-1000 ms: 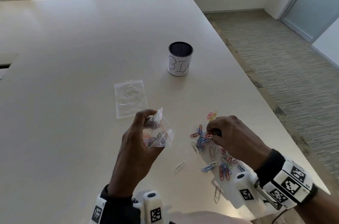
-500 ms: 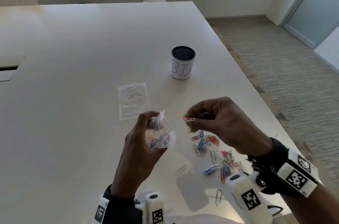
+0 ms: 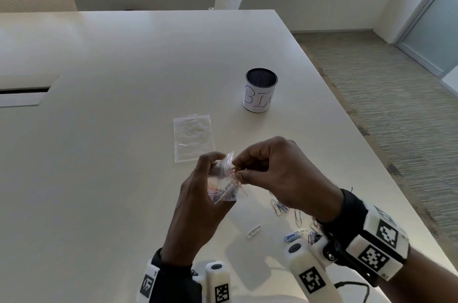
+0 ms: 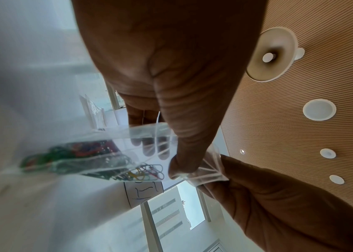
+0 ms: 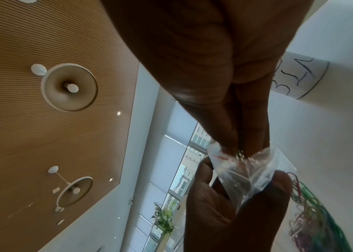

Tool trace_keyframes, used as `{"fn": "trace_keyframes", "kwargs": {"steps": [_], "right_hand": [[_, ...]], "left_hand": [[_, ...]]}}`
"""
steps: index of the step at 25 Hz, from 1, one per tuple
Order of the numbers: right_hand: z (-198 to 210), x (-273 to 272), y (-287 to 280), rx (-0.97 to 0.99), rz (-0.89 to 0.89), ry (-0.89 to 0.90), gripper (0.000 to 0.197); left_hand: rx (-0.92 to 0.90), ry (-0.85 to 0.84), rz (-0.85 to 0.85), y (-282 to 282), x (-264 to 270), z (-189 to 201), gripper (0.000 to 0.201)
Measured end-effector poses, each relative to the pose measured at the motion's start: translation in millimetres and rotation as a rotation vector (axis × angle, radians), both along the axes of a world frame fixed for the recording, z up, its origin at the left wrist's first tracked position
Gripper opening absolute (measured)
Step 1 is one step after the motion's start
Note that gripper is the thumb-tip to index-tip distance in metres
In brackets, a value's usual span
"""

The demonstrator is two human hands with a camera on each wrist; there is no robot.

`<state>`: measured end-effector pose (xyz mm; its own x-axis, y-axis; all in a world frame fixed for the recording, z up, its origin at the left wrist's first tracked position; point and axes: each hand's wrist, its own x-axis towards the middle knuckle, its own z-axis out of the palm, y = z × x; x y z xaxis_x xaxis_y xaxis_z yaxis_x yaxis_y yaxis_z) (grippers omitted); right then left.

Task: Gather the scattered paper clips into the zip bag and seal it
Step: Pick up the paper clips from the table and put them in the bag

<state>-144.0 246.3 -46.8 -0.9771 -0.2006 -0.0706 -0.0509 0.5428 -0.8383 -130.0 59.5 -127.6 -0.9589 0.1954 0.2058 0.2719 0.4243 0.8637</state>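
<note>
Since the earlier frame, our right hand (image 3: 280, 173) has carried its pinch of coloured wire paper clips (image 3: 236, 173) from above the pile to the mouth of the small clear plastic zip bag (image 3: 224, 185), fingertips (image 5: 231, 146) now inside the opening. Our left hand (image 3: 198, 203) has a closed grip on the bag, thumb and fingers around its sides, held above the pale surface (image 3: 99, 154). Inside it lie clips already collected. To the bag's right, loose clips (image 3: 292, 235) lie scattered on the surface. Beyond the bag lie a second flat clear bag (image 3: 193, 137) and a white cylindrical mesh cup (image 3: 260, 93).
</note>
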Motion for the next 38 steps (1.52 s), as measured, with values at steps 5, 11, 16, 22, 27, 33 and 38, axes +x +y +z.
{"fn": "trace_keyframes", "kwargs": {"steps": [5, 11, 16, 22, 27, 33, 38], "right_hand": [[7.8, 1.9, 3.3, 0.052, 0.018, 0.039, 0.021], [4.1, -15.7, 61.9, 0.206, -0.168, 0.158, 0.012], [-53.9, -26.6, 110.3, 0.657, -0.144, 0.046, 0.025], [-72.4, -5.7, 96.6, 0.610, -0.014, -0.009, 0.030], [-48.1, 12.3, 83.6, 0.619, 0.132, -0.116, 0.045], [-49.7, 24.9, 66.0, 0.767, 0.127, -0.207, 0.088], [-64.5, 29.8, 51.6, 0.690, 0.065, -0.065, 0.032]], "left_hand": [[-0.005, 0.006, 0.020, 0.4, 0.3, 1.7, 0.064], [0.019, -0.019, 0.037, -0.8, 1.6, 1.6, 0.064], [0.018, -0.028, 0.028, 0.7, 0.5, 2.2, 0.064], [0.021, -0.026, 0.034, 0.4, 0.6, 1.9, 0.064], [0.027, -0.023, 0.040, -0.7, 1.2, 1.8, 0.063], [0.014, -0.016, 0.036, -1.1, 1.0, 1.3, 0.063], [0.021, -0.021, 0.037, -1.6, 1.0, -0.3, 0.066]]}}
